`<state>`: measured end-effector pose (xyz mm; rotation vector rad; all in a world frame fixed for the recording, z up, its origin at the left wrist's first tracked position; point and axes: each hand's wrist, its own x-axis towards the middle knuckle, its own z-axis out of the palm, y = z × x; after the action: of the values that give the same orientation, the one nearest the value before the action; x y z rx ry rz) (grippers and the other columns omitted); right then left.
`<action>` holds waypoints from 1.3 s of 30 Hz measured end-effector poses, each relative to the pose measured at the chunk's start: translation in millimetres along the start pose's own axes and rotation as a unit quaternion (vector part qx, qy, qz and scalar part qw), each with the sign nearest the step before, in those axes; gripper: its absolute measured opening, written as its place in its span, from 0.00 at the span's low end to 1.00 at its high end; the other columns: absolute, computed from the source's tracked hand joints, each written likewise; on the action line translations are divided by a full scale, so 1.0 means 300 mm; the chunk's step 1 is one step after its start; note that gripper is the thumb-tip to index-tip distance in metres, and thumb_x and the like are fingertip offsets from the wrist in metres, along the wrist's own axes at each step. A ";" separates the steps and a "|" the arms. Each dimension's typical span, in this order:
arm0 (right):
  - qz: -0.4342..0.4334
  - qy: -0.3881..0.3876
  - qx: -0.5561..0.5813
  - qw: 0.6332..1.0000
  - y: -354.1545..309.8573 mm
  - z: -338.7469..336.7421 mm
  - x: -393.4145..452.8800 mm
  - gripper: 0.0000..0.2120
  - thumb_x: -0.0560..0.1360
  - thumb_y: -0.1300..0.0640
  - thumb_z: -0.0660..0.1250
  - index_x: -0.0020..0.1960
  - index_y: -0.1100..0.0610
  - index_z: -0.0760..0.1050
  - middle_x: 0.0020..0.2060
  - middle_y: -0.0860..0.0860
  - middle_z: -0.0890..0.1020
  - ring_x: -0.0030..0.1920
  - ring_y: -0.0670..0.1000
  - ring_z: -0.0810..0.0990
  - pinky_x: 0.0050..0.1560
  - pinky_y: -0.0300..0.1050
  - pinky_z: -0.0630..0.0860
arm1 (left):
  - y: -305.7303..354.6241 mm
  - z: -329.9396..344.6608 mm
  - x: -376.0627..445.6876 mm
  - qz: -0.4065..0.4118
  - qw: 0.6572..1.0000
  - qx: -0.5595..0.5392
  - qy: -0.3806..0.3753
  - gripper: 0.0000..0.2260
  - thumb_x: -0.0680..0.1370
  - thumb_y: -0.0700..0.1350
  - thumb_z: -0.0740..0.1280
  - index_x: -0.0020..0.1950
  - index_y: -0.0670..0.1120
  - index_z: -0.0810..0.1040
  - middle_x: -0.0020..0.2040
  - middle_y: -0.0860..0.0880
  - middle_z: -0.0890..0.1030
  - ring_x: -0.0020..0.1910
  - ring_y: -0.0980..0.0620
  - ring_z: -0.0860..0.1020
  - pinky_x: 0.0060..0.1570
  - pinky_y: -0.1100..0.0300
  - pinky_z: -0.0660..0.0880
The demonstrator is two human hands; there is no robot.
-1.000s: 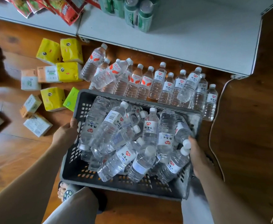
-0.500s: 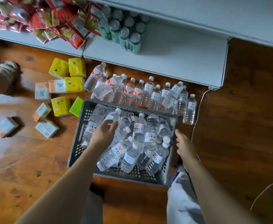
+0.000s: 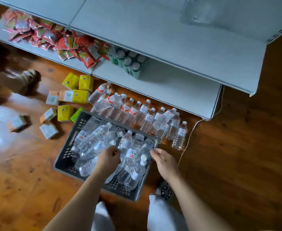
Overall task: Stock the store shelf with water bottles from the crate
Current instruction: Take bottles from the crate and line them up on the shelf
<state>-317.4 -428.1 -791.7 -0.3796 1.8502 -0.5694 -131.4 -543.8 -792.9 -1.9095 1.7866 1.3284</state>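
Note:
A dark grey plastic crate (image 3: 65,157) sits on the wooden floor, piled with clear water bottles (image 3: 93,139) with white caps. My left hand (image 3: 108,160) is down in the crate's middle, fingers curled round one bottle in the pile. My right hand (image 3: 165,162) hovers at the crate's right rim, fingers loosely extended toward a bottle (image 3: 147,147) lying against that wall. Beyond the crate, a row of standing bottles (image 3: 143,112) lines the floor in front of the white lower shelf (image 3: 170,90). The upper shelf (image 3: 153,30) juts out above it.
Green cans (image 3: 132,64) and red snack packets (image 3: 53,39) lie on the lower shelf. Yellow and white tissue packs (image 3: 77,95) are scattered on the floor left of the crate. Another person's shoe (image 3: 28,77) is at far left. A thin cable (image 3: 187,139) runs right of the bottles.
Both hands let go of the crate's sides. My left hand moved into the pile and curled its fingers; my right hand came to the right rim. The view rose, showing more shelf.

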 end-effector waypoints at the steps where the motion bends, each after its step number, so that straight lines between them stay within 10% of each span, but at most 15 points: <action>1: -0.002 0.007 -0.002 1.000 0.005 -0.043 -0.007 0.26 0.79 0.39 0.62 0.71 0.53 0.73 0.65 0.50 0.79 0.65 0.50 0.77 0.64 0.46 0.71 | 0.037 0.027 -0.014 0.011 1.000 0.005 -0.009 0.07 0.82 0.44 0.63 0.45 0.48 0.79 0.37 0.51 0.83 0.34 0.54 0.80 0.33 0.60 0.74; 18: -0.075 0.046 -0.186 0.979 0.154 -0.354 0.185 0.28 0.76 0.36 0.62 0.73 0.46 0.69 0.59 0.42 0.81 0.60 0.46 0.78 0.63 0.49 0.75 | 0.271 0.408 0.121 0.109 0.993 -0.036 -0.037 0.11 0.80 0.54 0.67 0.60 0.52 0.77 0.52 0.53 0.82 0.53 0.52 0.80 0.53 0.57 0.76; 24: -0.153 -0.070 -0.281 0.945 0.161 -0.404 0.427 0.28 0.78 0.37 0.60 0.76 0.43 0.61 0.70 0.44 0.72 0.69 0.50 0.71 0.68 0.53 0.71 | 0.325 0.496 0.271 0.067 0.997 0.013 0.040 0.09 0.80 0.50 0.65 0.59 0.49 0.76 0.49 0.52 0.81 0.46 0.52 0.78 0.44 0.58 0.73; 34: -0.466 -0.248 -0.492 0.692 0.133 -0.120 0.770 0.32 0.75 0.44 0.68 0.76 0.52 0.64 0.71 0.49 0.71 0.75 0.50 0.60 0.74 0.51 0.63 | 0.098 0.502 0.483 -0.082 0.958 0.173 -0.212 0.22 0.77 0.62 0.67 0.65 0.49 0.73 0.51 0.46 0.82 0.42 0.49 0.84 0.42 0.55 0.83; 39: -0.569 -0.246 -0.518 0.590 0.197 0.000 0.890 0.16 0.68 0.47 0.72 0.50 0.56 0.79 0.50 0.51 0.82 0.70 0.56 0.69 0.69 0.55 0.70 | 0.030 0.595 0.500 -0.002 0.968 0.198 -0.152 0.22 0.74 0.56 0.71 0.61 0.45 0.73 0.44 0.51 0.80 0.39 0.51 0.81 0.30 0.62 0.78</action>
<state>-407.2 -516.9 -1034.2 -2.3509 0.9548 -0.0311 -241.9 -528.2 -997.9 -1.4155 1.7286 1.0893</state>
